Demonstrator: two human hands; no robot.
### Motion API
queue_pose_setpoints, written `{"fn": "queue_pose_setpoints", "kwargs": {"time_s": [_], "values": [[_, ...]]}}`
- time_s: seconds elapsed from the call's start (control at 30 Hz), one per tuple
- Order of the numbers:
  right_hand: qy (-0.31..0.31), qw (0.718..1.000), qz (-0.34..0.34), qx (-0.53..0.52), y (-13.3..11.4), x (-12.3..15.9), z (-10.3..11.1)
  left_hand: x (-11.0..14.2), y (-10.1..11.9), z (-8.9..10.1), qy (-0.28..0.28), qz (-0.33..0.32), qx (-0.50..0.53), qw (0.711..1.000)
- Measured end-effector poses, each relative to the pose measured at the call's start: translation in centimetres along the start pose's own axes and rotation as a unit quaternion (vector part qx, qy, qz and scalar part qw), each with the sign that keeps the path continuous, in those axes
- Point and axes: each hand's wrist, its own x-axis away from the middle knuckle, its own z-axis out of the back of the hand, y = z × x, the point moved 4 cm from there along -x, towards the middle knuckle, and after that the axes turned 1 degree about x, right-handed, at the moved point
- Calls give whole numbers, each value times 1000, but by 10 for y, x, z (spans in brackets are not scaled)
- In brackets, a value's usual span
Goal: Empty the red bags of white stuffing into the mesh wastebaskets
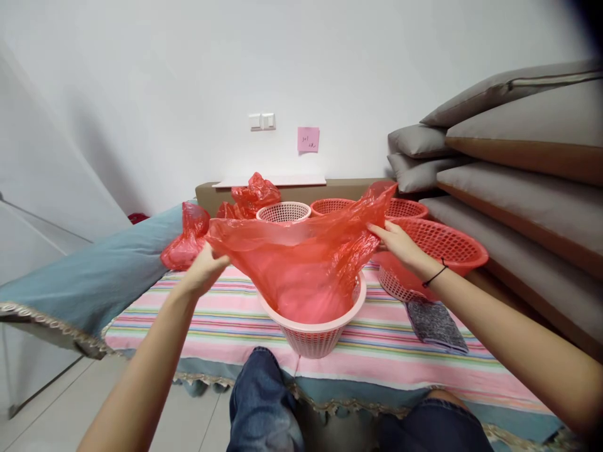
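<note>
A thin red plastic bag (301,270) is stretched wide between my two hands, its lower part sunk inside a pale pink slatted basket (315,342). My left hand (206,269) pinches the bag's left upper corner. On the other side, my right hand (396,242) grips the right edge, where the plastic bunches up and rises above the fingers. The basket stands upright on the striped cloth near my knees. The bag covers most of its inside and its far rim.
Behind stand a white basket (283,212) and red baskets (438,242). Crumpled red bags (257,193) and a tied red bag (186,242) lie at left. A grey folded cloth (436,325) rests right, below stacked grey cushions (527,119). Striped cloth (188,329) covers the seat.
</note>
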Motion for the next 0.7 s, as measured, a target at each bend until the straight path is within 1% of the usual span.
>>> {"fn": "queue_pose_setpoints", "kwargs": {"time_s": [0.07, 0.1, 0.17, 0.2, 0.23, 0.27, 0.33, 0.4, 0.43, 0.47, 0.5, 0.53, 0.57, 0.6, 0.63, 0.67, 0.7], "values": [[-23, 999, -29, -3, 2, 2, -5, 10, -15, -16, -21, 51, -13, 998], [-45, 998, -33, -1, 4, 4, -8, 12, -22, -23, -17, 75, -14, 997], [-102, 995, -17, 13, 7, 9, -15, 13, -31, -33, 25, 99, -33, 994], [-122, 992, 1, 24, 9, 11, -18, 12, -33, -36, 48, 100, -37, 993], [-128, 991, 24, 36, 10, 12, -19, 10, -34, -38, 70, 94, -38, 992], [-120, 991, 47, 46, 11, 13, -18, 8, -34, -37, 94, 80, -35, 992], [-82, 991, 85, 60, 9, 13, -12, 4, -30, -33, 131, 51, -19, 990], [-29, 985, 142, 90, -2, 12, -3, -1, -18, -24, 148, 9, -9, 989], [-2, 975, 183, 122, -12, 12, 3, -3, -9, -18, 157, -26, -22, 987], [21, 957, 234, 172, -24, 12, 6, -4, 3, -12, 167, -72, -48, 982], [36, 927, 291, 236, -38, 15, 8, -4, 17, -6, 176, -125, -87, 973], [37, 887, 345, 305, -52, 18, 8, -4, 31, -1, 177, -178, -134, 959], [25, 844, 388, 369, -64, 20, 5, -3, 45, 3, 162, -223, -184, 943], [2, 801, 423, 424, -74, 23, 0, -3, 56, 5, 129, -251, -227, 932], [-28, 762, 449, 466, -81, 26, -5, -3, 64, 6, 82, -263, -261, 925], [-66, 729, 471, 492, -86, 29, -11, -4, 70, 7, 34, -262, -286, 921], [-108, 703, 488, 506, -88, 32, -17, -4, 74, 8, -6, -251, -302, 920]]}}
